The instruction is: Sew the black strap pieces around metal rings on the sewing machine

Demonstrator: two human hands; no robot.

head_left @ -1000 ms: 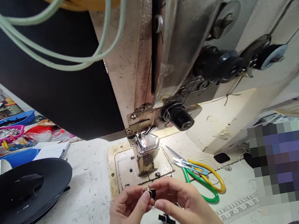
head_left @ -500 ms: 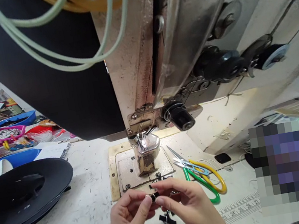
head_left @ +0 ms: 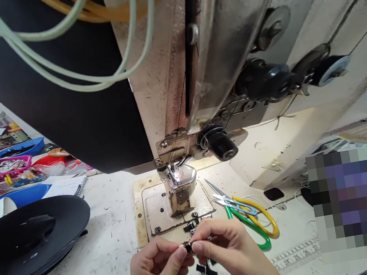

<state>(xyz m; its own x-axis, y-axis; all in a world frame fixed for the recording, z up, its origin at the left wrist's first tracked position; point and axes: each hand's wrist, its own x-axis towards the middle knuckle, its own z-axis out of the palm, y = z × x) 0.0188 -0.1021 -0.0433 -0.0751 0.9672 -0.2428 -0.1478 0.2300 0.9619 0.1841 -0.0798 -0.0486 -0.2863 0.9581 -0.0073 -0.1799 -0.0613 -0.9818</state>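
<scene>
My left hand (head_left: 156, 271) and my right hand (head_left: 233, 253) meet at the bottom centre, fingertips pinched together on a small black and metal part (head_left: 188, 248). A short black strap piece (head_left: 206, 271) hangs just below the pinch, and another black bit (head_left: 191, 225) sticks up above my right fingers. The hands sit in front of the sewing machine's presser foot (head_left: 178, 194) and its metal needle plate (head_left: 156, 210).
Green and yellow scissors (head_left: 249, 218) lie right of the needle plate. A big black reel (head_left: 28, 241) rests on the table at left. Coloured baskets (head_left: 1, 165) stand far left. The machine head (head_left: 226, 55) looms overhead with green tubes (head_left: 63, 73). A printed ruler (head_left: 288, 256) runs along the table edge.
The hands have dropped slightly toward me and the small part between the fingertips has been turned; a black bit now shows above the right fingers.
</scene>
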